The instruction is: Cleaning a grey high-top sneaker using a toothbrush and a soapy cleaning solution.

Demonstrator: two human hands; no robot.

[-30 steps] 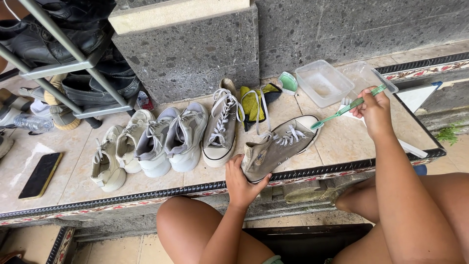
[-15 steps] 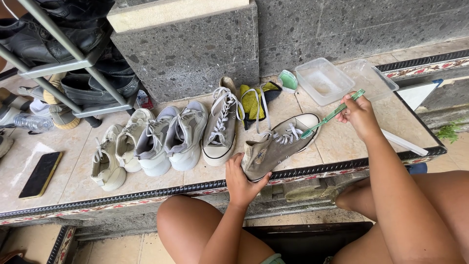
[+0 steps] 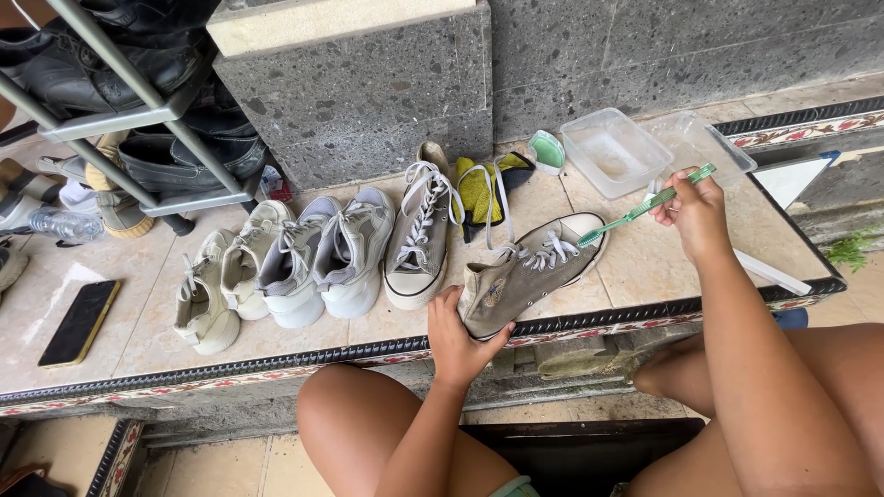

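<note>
Tiled ledge [image 3: 645, 267], six sneakers [image 3: 419, 235], one toothbrush [image 3: 645, 206]

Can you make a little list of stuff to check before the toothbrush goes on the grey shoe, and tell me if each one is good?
1. Shoe held steady: ok. The left hand has a grip on the heel of the grey high-top shoe.
2. Brush in hand: ok. The right hand holds the green toothbrush by its handle.
3. Bristles at the shoe: ok. The brush head points at the white toe cap.
4. Water ready: cannot tell. The clear tub looks cloudy inside.
5. Laces out of the way: not ok. They lie loose across the top.
6. Neighbouring shoes clear: ok. The other grey high-top sits apart.
</note>
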